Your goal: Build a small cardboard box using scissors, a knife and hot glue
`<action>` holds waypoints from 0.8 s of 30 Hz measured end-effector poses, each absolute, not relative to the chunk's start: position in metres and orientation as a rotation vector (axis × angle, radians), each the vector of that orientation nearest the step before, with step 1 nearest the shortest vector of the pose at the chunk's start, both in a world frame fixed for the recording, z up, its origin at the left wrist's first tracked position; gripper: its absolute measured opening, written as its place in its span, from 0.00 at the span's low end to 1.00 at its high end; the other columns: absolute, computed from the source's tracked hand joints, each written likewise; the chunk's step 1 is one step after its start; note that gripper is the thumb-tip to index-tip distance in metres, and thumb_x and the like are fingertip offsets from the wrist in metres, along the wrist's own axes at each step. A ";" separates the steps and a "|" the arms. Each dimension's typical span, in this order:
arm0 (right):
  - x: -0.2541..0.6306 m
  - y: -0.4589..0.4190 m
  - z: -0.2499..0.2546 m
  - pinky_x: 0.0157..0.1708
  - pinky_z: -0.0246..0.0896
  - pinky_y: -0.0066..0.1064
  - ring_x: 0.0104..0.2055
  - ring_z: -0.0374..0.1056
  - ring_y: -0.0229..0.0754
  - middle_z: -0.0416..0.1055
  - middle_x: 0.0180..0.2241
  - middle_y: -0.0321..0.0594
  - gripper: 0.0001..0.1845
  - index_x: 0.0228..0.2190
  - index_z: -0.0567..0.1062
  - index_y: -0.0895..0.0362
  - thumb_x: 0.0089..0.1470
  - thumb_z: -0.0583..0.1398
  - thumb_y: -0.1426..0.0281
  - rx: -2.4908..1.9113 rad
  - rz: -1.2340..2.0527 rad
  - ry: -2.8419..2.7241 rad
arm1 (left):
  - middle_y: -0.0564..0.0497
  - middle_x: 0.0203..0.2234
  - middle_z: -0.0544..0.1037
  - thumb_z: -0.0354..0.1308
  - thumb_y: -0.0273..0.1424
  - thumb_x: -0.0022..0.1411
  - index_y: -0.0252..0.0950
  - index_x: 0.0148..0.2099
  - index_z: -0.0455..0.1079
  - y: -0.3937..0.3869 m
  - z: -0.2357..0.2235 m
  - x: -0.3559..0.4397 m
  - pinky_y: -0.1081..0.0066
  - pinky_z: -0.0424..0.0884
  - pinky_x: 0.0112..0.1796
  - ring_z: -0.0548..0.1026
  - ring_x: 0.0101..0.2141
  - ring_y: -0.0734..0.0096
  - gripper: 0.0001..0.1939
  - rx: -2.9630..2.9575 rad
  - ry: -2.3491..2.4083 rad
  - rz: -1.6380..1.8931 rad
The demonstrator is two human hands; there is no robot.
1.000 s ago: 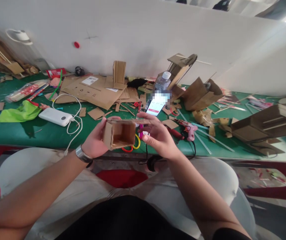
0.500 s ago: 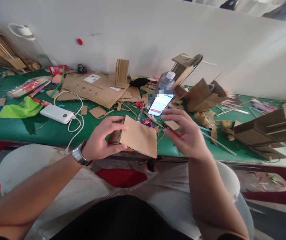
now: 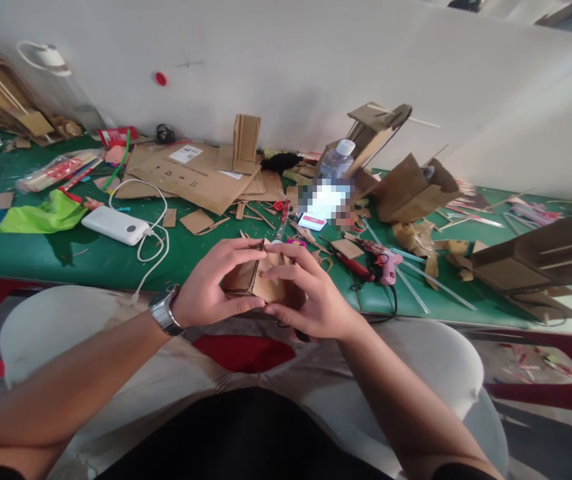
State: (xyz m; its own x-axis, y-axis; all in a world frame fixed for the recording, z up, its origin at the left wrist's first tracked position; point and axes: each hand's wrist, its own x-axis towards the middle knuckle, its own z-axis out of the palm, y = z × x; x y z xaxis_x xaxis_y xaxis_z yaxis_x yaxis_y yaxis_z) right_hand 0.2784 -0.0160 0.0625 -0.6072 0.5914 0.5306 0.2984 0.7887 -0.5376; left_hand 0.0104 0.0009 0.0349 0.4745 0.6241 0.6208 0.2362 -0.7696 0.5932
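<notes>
A small folded cardboard piece [image 3: 241, 279], box-like with a raised edge, is between my hands at the front edge of the green table. My left hand [image 3: 213, 280], with a metal watch on its wrist, grips the left side, fingers along the top and thumb below. From the right, my right hand [image 3: 311, 290] bends its fingers over the cardboard's flat face, thumb at the lower edge. Parts of the cardboard are covered by both hands. Just beyond lie a pink glue gun [image 3: 389, 263] and a red-handled tool [image 3: 353, 262].
A lit phone [image 3: 319, 207] leans near a clear bottle [image 3: 339, 160]. A white power bank [image 3: 116, 225] with a cable lies left. Flat cardboard [image 3: 206, 180], scraps and a paper-brown box [image 3: 416, 190] cover the table [image 3: 66, 257]. A larger cardboard structure [image 3: 531, 260] stands at right.
My right hand has moved left and down from beside the phone onto the cardboard. The cardboard's flat face is now largely covered by it, and the glue gun shows. My left hand keeps its hold.
</notes>
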 end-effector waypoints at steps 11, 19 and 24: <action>0.275 -0.015 0.055 0.70 0.69 0.62 0.72 0.69 0.63 0.67 0.69 0.54 0.26 0.60 0.75 0.45 0.65 0.74 0.60 -0.658 0.475 -2.197 | 0.41 0.65 0.76 0.72 0.50 0.70 0.50 0.65 0.76 -0.003 0.032 0.013 0.46 0.77 0.65 0.77 0.64 0.47 0.26 2.346 0.728 1.403; 0.272 -0.019 0.055 0.70 0.69 0.61 0.73 0.68 0.64 0.66 0.70 0.54 0.26 0.60 0.74 0.45 0.65 0.73 0.62 -0.679 0.482 -2.184 | 0.38 0.69 0.74 0.72 0.49 0.70 0.48 0.72 0.70 -0.004 0.032 0.012 0.44 0.75 0.67 0.76 0.68 0.42 0.34 2.301 0.740 1.345; 0.272 -0.019 0.054 0.70 0.70 0.62 0.72 0.68 0.64 0.67 0.70 0.54 0.26 0.60 0.74 0.45 0.64 0.73 0.61 -0.710 0.473 -2.198 | 0.38 0.72 0.74 0.72 0.49 0.70 0.49 0.75 0.69 -0.001 0.033 0.011 0.43 0.72 0.69 0.74 0.70 0.40 0.36 2.309 0.724 1.265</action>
